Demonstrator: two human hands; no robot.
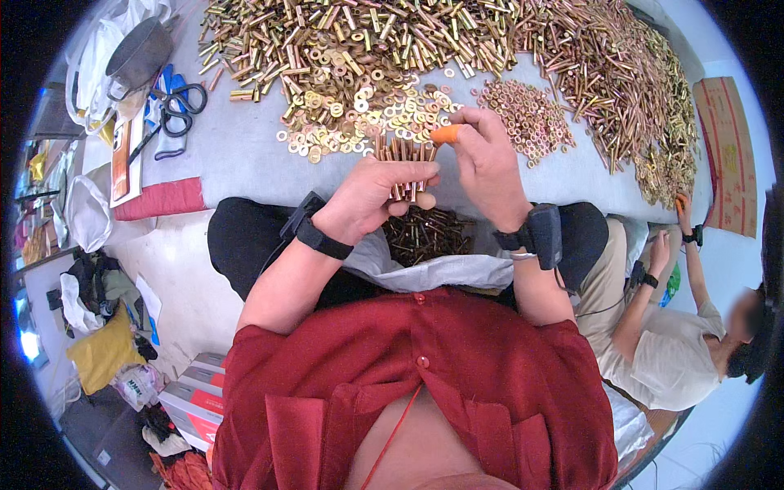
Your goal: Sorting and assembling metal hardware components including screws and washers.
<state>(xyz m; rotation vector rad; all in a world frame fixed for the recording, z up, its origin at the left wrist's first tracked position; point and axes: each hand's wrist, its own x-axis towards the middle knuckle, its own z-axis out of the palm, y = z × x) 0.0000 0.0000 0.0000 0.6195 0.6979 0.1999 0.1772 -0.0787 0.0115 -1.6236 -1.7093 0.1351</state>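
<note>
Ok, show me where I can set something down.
The table is bare between the scissors and the washers, and in a strip on the near side of the small rings. The far side is crowded with metal tubes.

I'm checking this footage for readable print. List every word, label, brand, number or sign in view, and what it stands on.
Cardboard sheet, far right: red characters, too blurred to read.
White plastic bag, lower left: green lettering, not copied out here.
Boxes with red panels, lower left: print too small to read.
Orange-and-white package, left: any print is too small to read.
Elsewhere I can make out none.
</note>
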